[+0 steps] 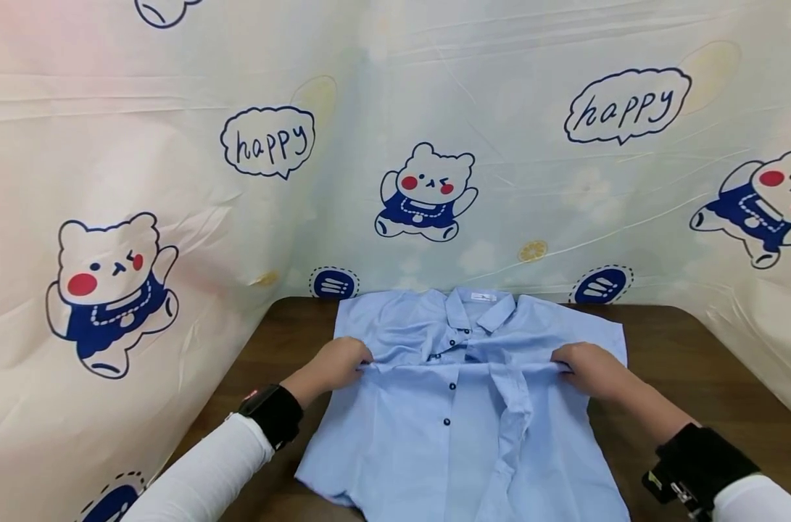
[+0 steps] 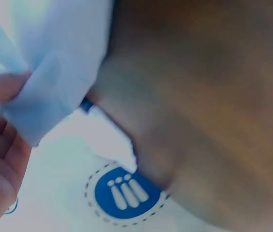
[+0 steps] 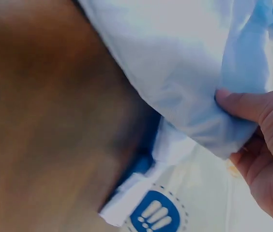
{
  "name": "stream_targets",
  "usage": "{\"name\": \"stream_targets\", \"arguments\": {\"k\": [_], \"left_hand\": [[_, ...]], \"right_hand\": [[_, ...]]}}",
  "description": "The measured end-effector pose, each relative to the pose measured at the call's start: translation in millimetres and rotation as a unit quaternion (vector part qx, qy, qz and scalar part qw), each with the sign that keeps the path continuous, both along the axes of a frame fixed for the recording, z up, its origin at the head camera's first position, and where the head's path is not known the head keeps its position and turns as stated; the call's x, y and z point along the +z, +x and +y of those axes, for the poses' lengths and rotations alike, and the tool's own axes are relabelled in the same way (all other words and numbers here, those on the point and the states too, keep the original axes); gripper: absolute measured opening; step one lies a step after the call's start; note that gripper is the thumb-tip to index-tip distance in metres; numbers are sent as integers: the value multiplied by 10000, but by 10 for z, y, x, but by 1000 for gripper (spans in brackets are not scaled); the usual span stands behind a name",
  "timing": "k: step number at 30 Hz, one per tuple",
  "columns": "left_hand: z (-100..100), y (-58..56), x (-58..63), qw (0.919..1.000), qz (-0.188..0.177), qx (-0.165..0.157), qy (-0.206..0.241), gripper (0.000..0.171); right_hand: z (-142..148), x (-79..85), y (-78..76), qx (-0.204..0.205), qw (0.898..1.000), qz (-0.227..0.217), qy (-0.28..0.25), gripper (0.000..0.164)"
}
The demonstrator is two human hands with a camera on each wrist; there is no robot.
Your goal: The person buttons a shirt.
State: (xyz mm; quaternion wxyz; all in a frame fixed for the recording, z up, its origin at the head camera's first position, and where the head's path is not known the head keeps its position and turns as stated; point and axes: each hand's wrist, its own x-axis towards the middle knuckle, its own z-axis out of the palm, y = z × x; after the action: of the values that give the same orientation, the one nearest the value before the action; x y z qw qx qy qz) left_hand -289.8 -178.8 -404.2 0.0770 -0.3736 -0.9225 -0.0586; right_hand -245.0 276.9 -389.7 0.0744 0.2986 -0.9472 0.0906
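Note:
A light blue short-sleeved button-up shirt [image 1: 408,420] lies front up on the table, its collar toward the far edge. Dark buttons run down its front, and the placket hangs partly open. The left hand [image 1: 341,362] pinches the shirt at its left side, around chest height. On the other side the right hand [image 1: 587,368] pinches it at a matching height. Between the hands the cloth is lifted into a straight horizontal fold. Each wrist view shows the thumb on top of the fabric, with the other fingers partly hidden beneath.
The brown wooden table [image 1: 291,326] has rounded far corners. A pale curtain [image 1: 499,217] printed with bears and "happy" bubbles hangs right behind it and along both sides. Both wrists wear black bands, and the sleeves are white.

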Motion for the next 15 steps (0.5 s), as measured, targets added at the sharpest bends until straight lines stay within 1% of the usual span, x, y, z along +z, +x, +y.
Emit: {"name": "stream_targets", "arguments": {"k": [1, 2, 3, 4, 5, 6, 7, 8, 9, 10, 11, 12, 13, 14, 15], "left_hand": [[16, -33, 43, 9995, 303, -7, 20, 20], [34, -70, 91, 9979, 643, 13, 67, 24], [54, -105, 150, 9946, 1019, 24, 184, 25], [75, -148, 206, 9887, 1462, 22, 317, 26], [97, -183, 271, 9799, 1933, -7, 497, 26], [116, -216, 337, 9671, 2451, -59, 682, 25], [137, -243, 405, 9523, 2928, -101, 853, 25], [154, -259, 473, 9345, 3409, -147, 1013, 25], [166, -261, 532, 9163, 3814, -252, 1192, 26], [171, -253, 572, 8999, 4160, -323, 1269, 27], [174, -223, 598, 8859, 4408, -456, 1373, 28], [167, -179, 595, 8792, 4512, -568, 1419, 28], [151, -119, 569, 8798, 4479, -684, 1435, 28], [129, -43, 525, 8867, 4316, -845, 1429, 27], [101, 46, 463, 9017, 3971, -991, 1392, 25]], "right_hand": [[3, 49, -20, 18, 9995, 326, 52, 22], [7, 97, -43, 27, 9970, 770, 78, 23], [12, 145, -72, 48, 9912, 1324, 41, 23], [14, 191, -110, 63, 9809, 1946, 2, 22], [17, 237, -150, 81, 9650, 2621, -77, 20], [16, 281, -193, 98, 9444, 3281, -206, 16], [14, 323, -231, 108, 9204, 3893, -341, 13], [13, 361, -259, 131, 8957, 4415, -500, 11], [10, 392, -276, 185, 8721, 4844, -665, 11], [7, 412, -276, 251, 8516, 5175, -792, 14], [11, 416, -253, 377, 8377, 5373, -900, 15], [18, 403, -214, 551, 8292, 5478, -963, 17], [31, 372, -151, 747, 8283, 5472, -947, 19], [50, 324, -74, 968, 8339, 5360, -893, 20], [72, 262, 18, 1165, 8461, 5144, -771, 23]]}}
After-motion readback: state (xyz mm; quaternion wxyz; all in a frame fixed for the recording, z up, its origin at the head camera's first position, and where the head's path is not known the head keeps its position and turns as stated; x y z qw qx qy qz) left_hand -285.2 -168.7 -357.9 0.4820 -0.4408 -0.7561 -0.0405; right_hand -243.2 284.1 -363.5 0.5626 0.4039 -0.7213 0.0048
